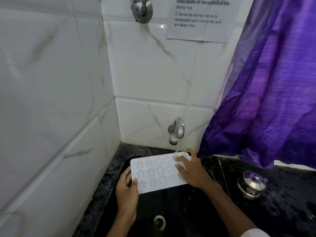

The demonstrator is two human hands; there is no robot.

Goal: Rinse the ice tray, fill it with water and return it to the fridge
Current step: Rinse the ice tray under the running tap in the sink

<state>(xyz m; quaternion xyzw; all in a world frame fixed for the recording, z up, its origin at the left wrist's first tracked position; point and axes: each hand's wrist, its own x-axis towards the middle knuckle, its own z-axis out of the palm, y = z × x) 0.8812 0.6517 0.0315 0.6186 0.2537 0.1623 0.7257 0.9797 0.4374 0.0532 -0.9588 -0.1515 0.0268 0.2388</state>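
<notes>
Head view, one entry. Ice tray (157,171): white, flexible-looking, star and round moulds facing up; held level above the sink (171,211), its far right corner under the tap (177,130). Water stream (176,150): thin, falling from the tap spout onto that corner. Left hand (127,190): reaches up from below and grips the tray's left short edge, thumb pressed on top, the other fingers curled round the edge and underneath. Right hand (191,171): comes in from the right, palm down over the tray's right end, fingers spread and laid on its upper face, one digit lifted at the far edge; no pinch visible. White sleeve (253,233): on the right forearm, at the bottom edge. Sink: black, speckled, with a metal drain (159,221) below the hands. Counter (290,194): dark stone, right of the sink, bearing a steel lidded pot (253,184). Purple curtain (273,82): hanging at right. Printed notice (200,19): on the white tiled wall (51,82).
</notes>
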